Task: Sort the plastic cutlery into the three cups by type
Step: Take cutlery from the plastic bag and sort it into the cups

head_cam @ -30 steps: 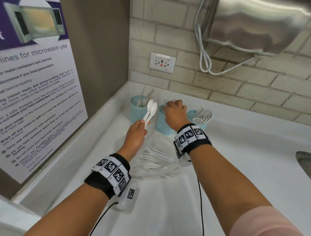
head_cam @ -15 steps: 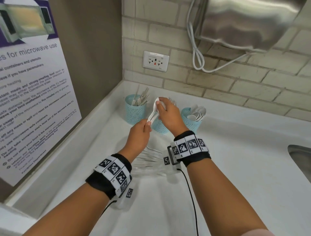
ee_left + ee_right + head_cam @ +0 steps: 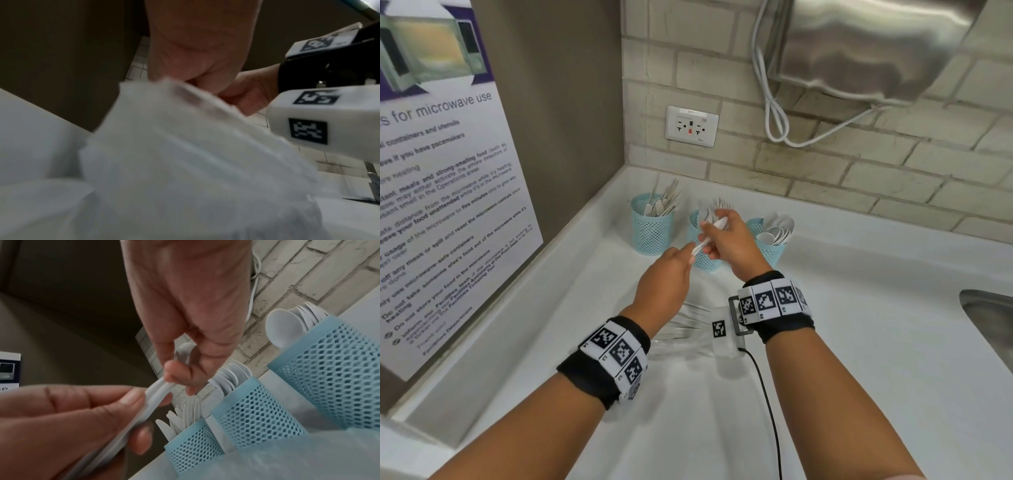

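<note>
While my right hand [image 3: 191,308] is pinching the spoons [image 3: 158,391] near their bowls, my left hand [image 3: 68,423] is gripping the handle ends, both sets of fingers curled tight around them. I'm holding the pair just above the middle cup [image 3: 700,253], the fork one. I'm judging they belong in the right cup [image 3: 768,245] with the other spoons, so I'm wanting one hand letting go cleanly first. Loose cutlery [image 3: 681,329] is waiting on the desk [image 3: 859,342].

I saw even, soft light on the white bench [image 3: 859,325], with faint shadows and mild glare on the steel dispenser [image 3: 876,44]. Wide-angle bending curved the frame edges. The left wrist view was dim and badly blurred.
</note>
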Tool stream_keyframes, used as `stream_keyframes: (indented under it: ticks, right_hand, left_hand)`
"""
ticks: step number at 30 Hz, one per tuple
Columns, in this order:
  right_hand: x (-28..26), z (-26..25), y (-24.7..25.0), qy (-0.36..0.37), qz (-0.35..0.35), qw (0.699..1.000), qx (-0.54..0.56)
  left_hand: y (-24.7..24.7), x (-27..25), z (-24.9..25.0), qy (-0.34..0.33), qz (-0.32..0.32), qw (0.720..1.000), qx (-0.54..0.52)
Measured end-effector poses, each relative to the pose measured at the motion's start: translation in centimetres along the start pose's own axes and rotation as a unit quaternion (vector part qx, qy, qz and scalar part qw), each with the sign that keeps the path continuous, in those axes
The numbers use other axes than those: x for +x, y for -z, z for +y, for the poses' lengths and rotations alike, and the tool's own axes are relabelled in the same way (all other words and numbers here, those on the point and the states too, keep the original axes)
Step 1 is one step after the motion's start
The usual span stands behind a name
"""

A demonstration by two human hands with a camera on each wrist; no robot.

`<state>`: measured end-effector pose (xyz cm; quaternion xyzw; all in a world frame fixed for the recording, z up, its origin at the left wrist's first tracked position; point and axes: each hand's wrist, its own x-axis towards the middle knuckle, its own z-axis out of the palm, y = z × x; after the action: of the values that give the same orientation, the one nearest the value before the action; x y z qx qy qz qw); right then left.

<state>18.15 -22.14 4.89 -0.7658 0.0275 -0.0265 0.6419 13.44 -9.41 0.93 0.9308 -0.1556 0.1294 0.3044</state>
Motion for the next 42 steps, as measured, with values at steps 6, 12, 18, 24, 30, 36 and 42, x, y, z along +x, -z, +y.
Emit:
stream_keyframes:
  ticks: [6, 12, 18, 24, 30, 36, 42]
  right_hand:
    - [0.4, -1.6, 4.0, 0.07, 0.209, 0.975, 0.013]
    - [1.0, -2.6, 8.7, 0.208, 0.369, 0.884, -0.199]
    - [3.5, 2.4, 8.5, 0.153, 0.186, 0.853, -0.463]
    - [4.2, 1.8, 7.5, 0.141, 0.181, 0.811, -0.538]
    - [-2.4, -1.6, 1.5, 0.105, -0.174, 0.951, -0.234]
    - [-3.1, 5.5, -3.7, 0.068, -0.245, 0.794, -0.552]
    - [-3.0, 6.9, -3.8, 0.067, -0.222, 0.762, -0.604]
  left_hand:
    - [0.5, 0.0, -1.4, 0.071, 0.0, 0.997, -0.02]
    - [2.5, -0.6, -3.8, 0.116, -0.208, 0.971, 0.035]
    - [3.0, -0.9, -4.5, 0.131, -0.113, 0.985, -0.015]
    - [3.4, -0.6, -5.4, 0.151, -0.127, 0.98, -0.01]
    - [3.5, -0.7, -5.0, 0.114, -0.125, 0.985, -0.02]
    - [3.8, -1.2, -4.9, 0.094, -0.108, 0.989, -0.027]
    - [3.7, -1.4, -5.0, 0.101, -0.1, 0.989, -0.051]
